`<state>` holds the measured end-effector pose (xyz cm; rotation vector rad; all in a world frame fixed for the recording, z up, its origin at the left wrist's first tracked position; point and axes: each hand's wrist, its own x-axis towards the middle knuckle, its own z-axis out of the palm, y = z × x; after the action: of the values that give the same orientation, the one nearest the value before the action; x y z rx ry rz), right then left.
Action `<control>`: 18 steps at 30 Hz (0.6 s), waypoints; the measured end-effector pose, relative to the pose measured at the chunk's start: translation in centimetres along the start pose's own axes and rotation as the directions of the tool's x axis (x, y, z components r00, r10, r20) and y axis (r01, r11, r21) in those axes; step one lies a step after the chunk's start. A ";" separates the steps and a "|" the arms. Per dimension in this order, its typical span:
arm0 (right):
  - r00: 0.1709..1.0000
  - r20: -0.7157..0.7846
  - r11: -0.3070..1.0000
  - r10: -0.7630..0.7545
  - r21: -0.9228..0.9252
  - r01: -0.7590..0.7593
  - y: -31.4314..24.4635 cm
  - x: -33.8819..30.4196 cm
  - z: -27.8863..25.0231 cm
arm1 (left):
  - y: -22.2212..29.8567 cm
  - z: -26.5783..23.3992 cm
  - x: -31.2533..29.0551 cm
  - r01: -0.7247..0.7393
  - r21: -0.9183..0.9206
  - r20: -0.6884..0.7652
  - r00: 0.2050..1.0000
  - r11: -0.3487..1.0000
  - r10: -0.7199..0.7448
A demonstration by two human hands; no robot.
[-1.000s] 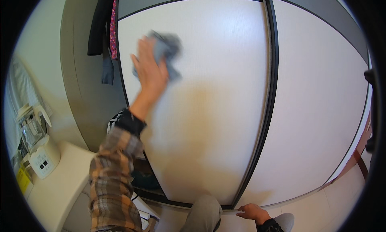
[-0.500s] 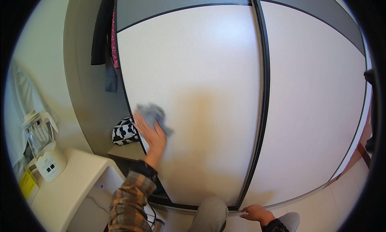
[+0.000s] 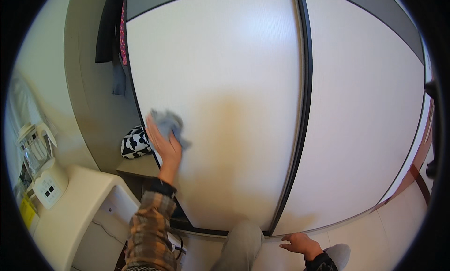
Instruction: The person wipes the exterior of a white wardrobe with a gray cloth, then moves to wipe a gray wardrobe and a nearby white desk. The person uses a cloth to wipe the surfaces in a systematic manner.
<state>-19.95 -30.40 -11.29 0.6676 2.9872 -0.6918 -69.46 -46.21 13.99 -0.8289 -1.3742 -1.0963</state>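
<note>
My left hand (image 3: 164,146) presses a crumpled grey cloth (image 3: 169,122) flat against the white sliding wardrobe door (image 3: 225,60), close to its dark left edge. The cloth bulges out beyond the thumb and above the fingers; part of it is hidden under the palm. Low on the right, my right hand (image 3: 300,244) hangs near the foot of the doors beside my knee, holding nothing, its fingers loosely bent and apart.
Left of the door, the open wardrobe section holds hanging dark clothes (image 3: 108,31) and a black-and-white patterned bag (image 3: 136,143) on a shelf. A blender (image 3: 44,177) stands on a cream table (image 3: 89,182). A second white door panel (image 3: 361,111) is at right.
The whole view has shifted, so the door and furniture sit slightly higher and further left. My left hand stays on the cloth near the door's left edge, with little movement against the door.
</note>
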 end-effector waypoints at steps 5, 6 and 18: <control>0.997 0.062 0.998 0.054 -0.030 -0.052 -0.5 -1.2 -0.5 | 1.2 -5.0 -16.3 0.107 -0.021 0.316 0.944 0.994 -0.095; 0.995 0.069 0.997 0.068 -0.037 -0.066 -0.5 -1.3 -0.5 | 1.3 -5.4 -17.4 0.081 -0.008 0.345 0.936 0.997 -0.074; 0.991 0.069 0.993 0.112 -0.041 -0.109 -0.5 0.0 -0.2 | 8.5 3.5 -2.4 -0.194 -0.088 0.080 0.976 0.977 0.201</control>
<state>-20.12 -30.77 -10.85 0.7817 2.8654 -0.6373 -62.40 -40.00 13.09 -1.0606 -1.2959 -0.9738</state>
